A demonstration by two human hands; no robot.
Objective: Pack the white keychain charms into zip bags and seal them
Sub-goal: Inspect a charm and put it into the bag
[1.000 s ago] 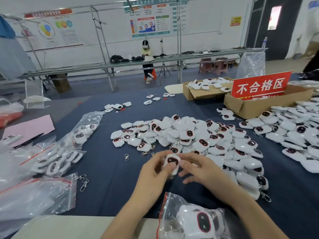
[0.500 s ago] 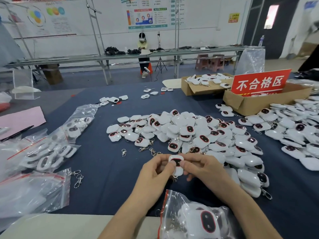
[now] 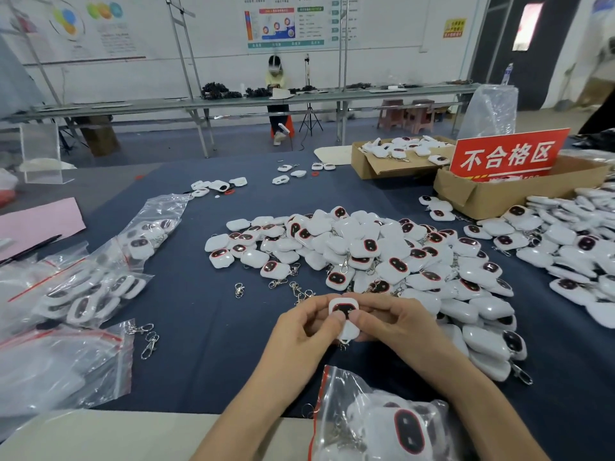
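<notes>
Both hands hold one white keychain charm [image 3: 344, 307] with a dark, red-rimmed face above the blue cloth. My left hand [image 3: 306, 331] pinches its left side and my right hand [image 3: 396, 322] pinches its right side, thumbs on the face. A big pile of white charms [image 3: 359, 251] lies just beyond them. Below my wrists lies a zip bag [image 3: 376, 424] with a red seal strip, holding several charms. More filled zip bags [image 3: 96, 284] lie at the left.
Empty zip bags [image 3: 60, 364] sit at the near left, loose metal clasps [image 3: 148, 337] beside them. Two cardboard boxes [image 3: 492, 194] with a red sign [image 3: 506, 154] stand at the back right, another charm heap [image 3: 572, 254] at the right. A pink sheet [image 3: 36, 224] lies far left.
The charm has turned a little in my fingers and both hands came slightly nearer to me. The view has tilted down a bit.
</notes>
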